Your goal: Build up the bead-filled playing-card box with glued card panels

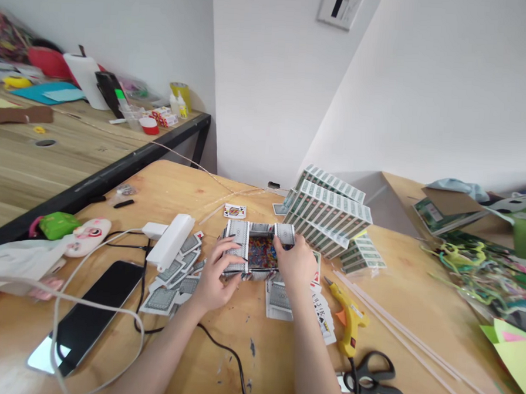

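A small box built from playing cards [242, 234] sits on the desk in front of me, its middle open and showing a multicoloured inside. My left hand [217, 275] grips its left end, fingers over the top card and thumb low at the front edge. At the right end, my right hand [298, 262] is closed round the side, its thumb on the upper card; its other fingers are partly hidden. Loose cards [160, 298] lie face down to the left. More cards [322, 318] are fanned out under and beside my right wrist.
Card packs [333, 208] are stacked behind on the right. A yellow glue gun [349, 322], black scissors [374, 382] and clear glue sticks [397, 324] lie to the right. At left are a phone [93, 311], a white power strip [171, 241] and loose cables.
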Demonstrator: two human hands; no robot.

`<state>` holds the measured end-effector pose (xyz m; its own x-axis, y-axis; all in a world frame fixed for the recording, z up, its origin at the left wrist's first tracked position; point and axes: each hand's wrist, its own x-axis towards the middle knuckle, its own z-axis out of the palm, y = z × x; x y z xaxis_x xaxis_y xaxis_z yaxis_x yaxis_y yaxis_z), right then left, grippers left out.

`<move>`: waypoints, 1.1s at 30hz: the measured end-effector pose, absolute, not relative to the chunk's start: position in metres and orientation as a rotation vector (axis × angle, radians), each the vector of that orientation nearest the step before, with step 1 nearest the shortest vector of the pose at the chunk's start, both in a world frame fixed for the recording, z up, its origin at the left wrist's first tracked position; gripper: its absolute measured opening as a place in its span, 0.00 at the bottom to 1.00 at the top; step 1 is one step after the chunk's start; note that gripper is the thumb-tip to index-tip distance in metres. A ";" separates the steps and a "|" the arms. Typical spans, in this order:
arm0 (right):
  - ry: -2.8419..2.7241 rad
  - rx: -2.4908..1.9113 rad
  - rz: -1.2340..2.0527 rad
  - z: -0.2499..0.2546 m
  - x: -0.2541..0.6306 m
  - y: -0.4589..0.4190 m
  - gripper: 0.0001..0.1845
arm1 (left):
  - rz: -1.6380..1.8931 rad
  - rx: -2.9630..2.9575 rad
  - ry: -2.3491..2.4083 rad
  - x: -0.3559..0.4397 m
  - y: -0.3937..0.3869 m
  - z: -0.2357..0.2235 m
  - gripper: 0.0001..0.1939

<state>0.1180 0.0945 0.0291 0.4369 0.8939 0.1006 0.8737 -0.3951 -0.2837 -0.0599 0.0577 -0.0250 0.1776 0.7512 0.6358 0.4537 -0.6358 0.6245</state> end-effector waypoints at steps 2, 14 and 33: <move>-1.531 -2.398 0.093 0.029 0.118 0.094 0.24 | 1.438 2.163 1.147 -0.060 0.058 -0.025 0.11; -1.533 -2.405 0.120 0.032 0.118 0.095 0.25 | 1.444 2.148 1.146 -0.059 0.058 -0.026 0.10; -1.534 -2.381 0.085 0.031 0.119 0.094 0.24 | 1.431 2.230 1.131 -0.063 0.061 -0.028 0.09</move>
